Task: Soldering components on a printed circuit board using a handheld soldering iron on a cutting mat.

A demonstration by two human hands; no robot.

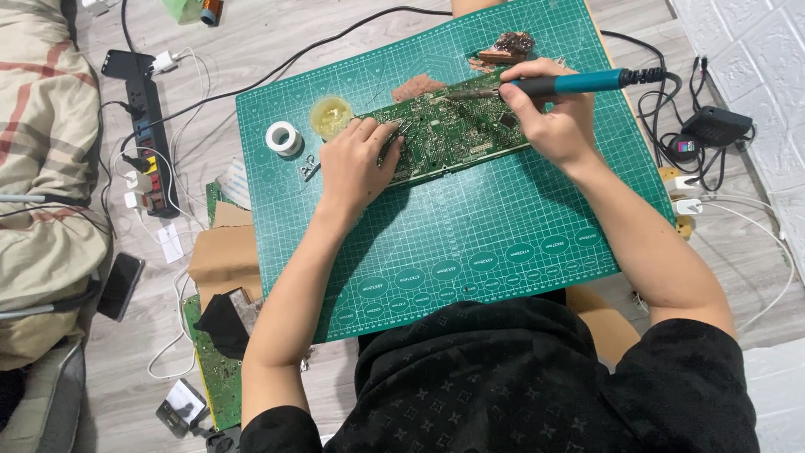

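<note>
Black patterned shirt [537, 377] nearest; left hand [356, 164] pins the green circuit board [457, 130], perhaps pinching tweezers; right hand [553, 117] grips a teal-handled soldering iron [570, 83] on a gridded mat [470, 235].

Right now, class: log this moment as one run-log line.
left hand: tweezers on circuit board | right hand: holds soldering iron, tip on board | base: green cutting mat

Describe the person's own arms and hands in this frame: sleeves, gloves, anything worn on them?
Both hands are bare: no gloves on the left hand or the right hand, and no watch, ring or bracelet shows. The forearms are uncovered to above the elbows. Short black sleeves of a dark top with a faint repeating tone-on-tone pattern cover the upper arms. No cables or markings on the arms.
</note>
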